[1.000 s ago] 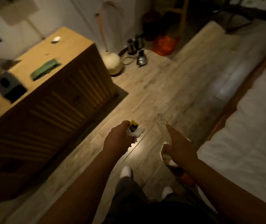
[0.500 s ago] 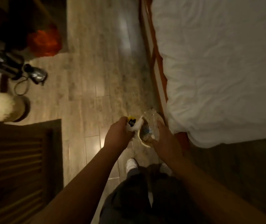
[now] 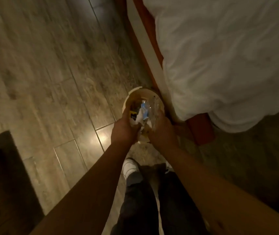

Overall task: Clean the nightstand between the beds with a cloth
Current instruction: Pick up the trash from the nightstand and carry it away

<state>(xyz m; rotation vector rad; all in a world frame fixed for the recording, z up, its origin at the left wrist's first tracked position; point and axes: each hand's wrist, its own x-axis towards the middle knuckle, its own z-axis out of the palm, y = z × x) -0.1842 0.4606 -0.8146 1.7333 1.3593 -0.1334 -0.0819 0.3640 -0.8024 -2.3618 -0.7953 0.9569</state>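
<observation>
The nightstand and cloth are lying out of view; the left hand (image 3: 124, 131) is gripping crumpled litter (image 3: 139, 117) and the right hand (image 3: 160, 131) a clear wrapper (image 3: 153, 107) over the bin (image 3: 127, 99) beside the bed (image 3: 228, 56). Both should be released low, inside the rim.

Dim warm light, glare on floor tile (image 3: 99, 138), motion blur.

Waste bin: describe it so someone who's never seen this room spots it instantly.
Start at the bed with white bedding at upper right and follow its wooden frame down to the corner. The waste bin stands on the floor right beside that corner, under both hands. It is the only round, pale-rimmed container, lined with clear plastic and holding crumpled litter.
</observation>
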